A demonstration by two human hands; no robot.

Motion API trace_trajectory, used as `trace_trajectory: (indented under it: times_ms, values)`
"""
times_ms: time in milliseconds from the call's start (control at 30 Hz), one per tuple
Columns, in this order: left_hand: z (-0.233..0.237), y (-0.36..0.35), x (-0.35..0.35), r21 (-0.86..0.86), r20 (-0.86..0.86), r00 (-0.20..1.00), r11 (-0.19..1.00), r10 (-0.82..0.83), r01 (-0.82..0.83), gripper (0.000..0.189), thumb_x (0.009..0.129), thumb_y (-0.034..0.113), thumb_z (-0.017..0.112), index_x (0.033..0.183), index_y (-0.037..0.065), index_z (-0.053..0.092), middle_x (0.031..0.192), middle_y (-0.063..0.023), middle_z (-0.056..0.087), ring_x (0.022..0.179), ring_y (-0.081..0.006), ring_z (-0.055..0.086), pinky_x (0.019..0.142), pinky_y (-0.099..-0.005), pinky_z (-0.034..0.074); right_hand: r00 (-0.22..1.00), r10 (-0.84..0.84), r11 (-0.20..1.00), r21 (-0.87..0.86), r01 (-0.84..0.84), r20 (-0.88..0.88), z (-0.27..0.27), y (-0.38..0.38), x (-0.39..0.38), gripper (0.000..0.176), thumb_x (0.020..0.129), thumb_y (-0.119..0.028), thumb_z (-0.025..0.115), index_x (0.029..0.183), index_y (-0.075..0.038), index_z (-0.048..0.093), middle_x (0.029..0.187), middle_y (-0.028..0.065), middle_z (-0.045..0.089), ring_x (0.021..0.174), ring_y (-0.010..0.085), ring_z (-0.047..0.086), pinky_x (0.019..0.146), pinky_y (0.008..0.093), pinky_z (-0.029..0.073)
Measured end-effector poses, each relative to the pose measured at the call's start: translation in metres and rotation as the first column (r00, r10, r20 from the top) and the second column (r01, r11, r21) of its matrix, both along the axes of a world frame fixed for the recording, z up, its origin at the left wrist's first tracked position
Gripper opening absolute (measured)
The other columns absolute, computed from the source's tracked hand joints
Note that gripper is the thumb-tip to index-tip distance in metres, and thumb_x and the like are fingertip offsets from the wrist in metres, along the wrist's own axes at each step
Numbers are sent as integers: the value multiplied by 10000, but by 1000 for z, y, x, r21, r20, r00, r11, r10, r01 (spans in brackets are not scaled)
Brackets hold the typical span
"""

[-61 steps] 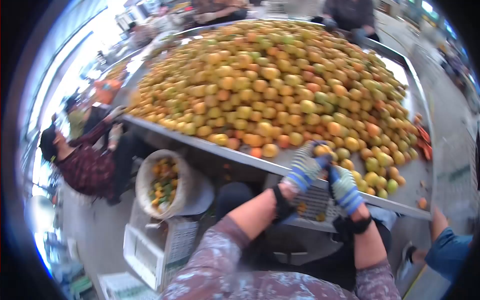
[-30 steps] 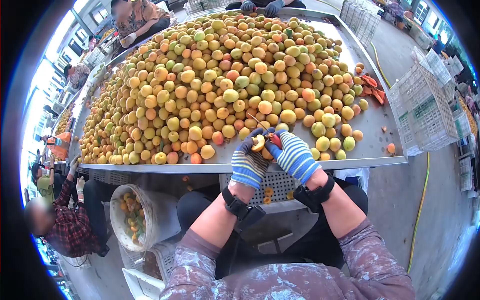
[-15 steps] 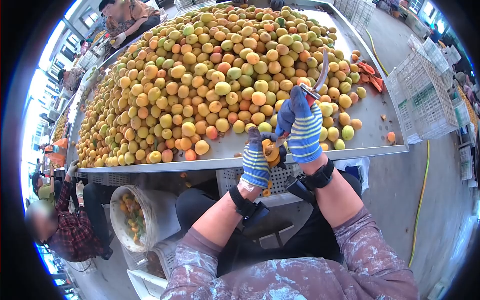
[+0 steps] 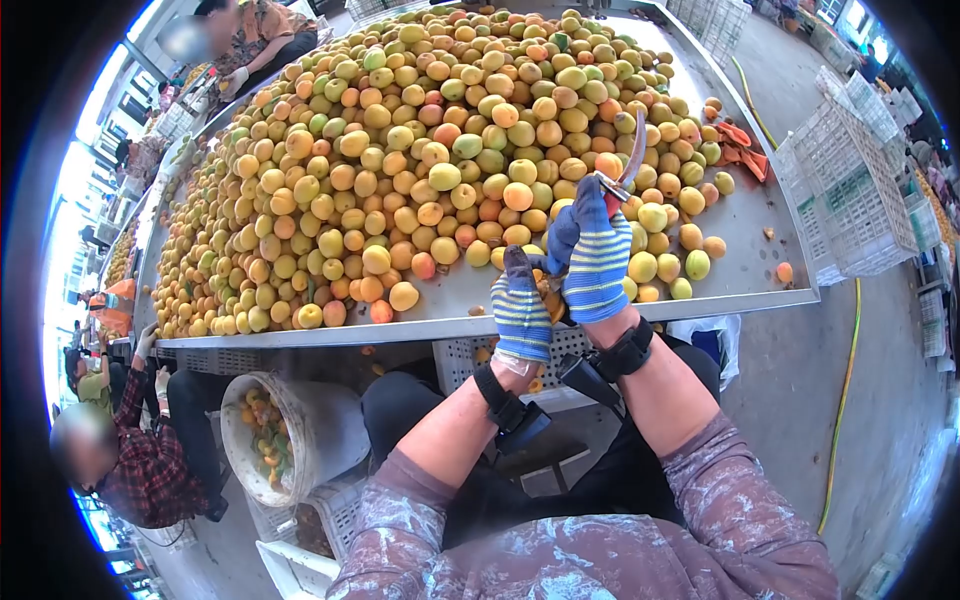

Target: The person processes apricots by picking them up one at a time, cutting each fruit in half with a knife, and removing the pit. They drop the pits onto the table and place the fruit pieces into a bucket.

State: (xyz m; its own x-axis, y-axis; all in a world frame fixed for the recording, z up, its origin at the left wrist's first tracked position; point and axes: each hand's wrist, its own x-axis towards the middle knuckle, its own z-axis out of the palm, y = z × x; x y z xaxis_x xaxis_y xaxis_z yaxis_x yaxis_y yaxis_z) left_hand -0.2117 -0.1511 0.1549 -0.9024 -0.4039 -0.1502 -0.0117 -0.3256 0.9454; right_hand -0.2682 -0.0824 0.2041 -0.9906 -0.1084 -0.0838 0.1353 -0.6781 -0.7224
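My left hand (image 4: 524,305), in a striped blue and yellow glove with dark fingertips, is closed around an apricot (image 4: 553,303), mostly hidden between the two hands. My right hand (image 4: 597,255), gloved alike, grips a curved knife (image 4: 637,150) by its red handle, the blade pointing up and away from me. The hands touch or nearly touch at the near edge of the metal table (image 4: 740,270). Beyond them lies a large heap of yellow, green and orange apricots (image 4: 400,170).
Below the table edge stands a white perforated crate (image 4: 456,362). A white bucket (image 4: 330,430) with fruit pieces is at my left. Orange gloves (image 4: 742,152) lie on the table's right side. Stacked crates (image 4: 850,190) stand at the right; co-workers sit at the left.
My left hand has moved up and right against my right hand, covering more of the apricot. My right hand has shifted slightly left, and the knife blade has swung a little to the left.
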Motion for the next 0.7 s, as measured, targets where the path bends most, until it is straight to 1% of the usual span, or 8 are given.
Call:
trace_trajectory:
  times_ms: [267,367,400,467,600,633,667,700]
  values:
    - [-20,-4,-10,-173,-81,997,985,1,-15,600,976,562,374,873,32,637,797,-36,636,747,-103,582,707,-254,476,960,98,981,-188,-49,262,-19,1,-18,449,953,-480,512,621,-218,363,521,-85,264,404,83,246,381,273,235]
    - [-25,-13,-13,371,-28,995,923,-95,99,643,925,614,436,1090,6,562,1024,-81,629,864,-189,619,821,-332,523,945,97,967,-254,-16,311,-18,0,-23,454,946,-472,531,611,-219,358,522,-87,249,417,82,242,398,277,238]
    - [-18,-15,-11,367,-30,995,924,-100,104,643,925,614,436,1090,6,562,1024,-81,629,864,-189,619,821,-332,523,947,94,966,-257,-12,308,-16,2,-24,454,946,-472,531,611,-219,358,522,-87,249,417,82,242,398,277,238]
    - [-1,-19,-1,723,-145,932,607,-332,329,608,924,581,470,1132,12,533,1073,-109,607,915,-233,627,867,-362,534,938,79,943,-329,39,337,-13,9,-27,429,934,-452,556,640,-209,359,518,-82,275,401,76,261,388,264,234]
    - [-6,-31,9,680,-171,910,623,-378,387,375,908,254,579,1183,12,499,1090,-143,577,958,-293,614,857,-421,552,976,39,978,-208,7,216,-8,39,-32,426,929,-444,573,637,-214,364,525,-78,278,410,79,254,398,257,228]
    - [-8,-37,7,740,-188,892,537,-412,404,375,862,160,596,1195,22,494,1060,-140,572,968,-313,612,838,-427,560,984,81,976,-212,-45,161,-12,50,-39,423,927,-448,578,638,-215,373,528,-77,278,405,76,263,390,258,238]
    - [0,-37,11,756,-46,930,596,-364,271,333,880,195,586,1158,30,505,1018,-125,558,898,-282,607,752,-375,564,989,61,992,-115,-45,136,1,59,-37,429,924,-437,585,634,-210,366,525,-79,291,403,72,288,390,262,275]
    - [-9,-44,9,816,-88,921,503,-380,285,322,887,216,581,1141,33,506,991,-119,552,849,-261,592,704,-350,551,994,60,998,10,-61,96,2,70,-38,402,918,-438,594,647,-201,416,534,-78,328,412,64,325,394,260,294]
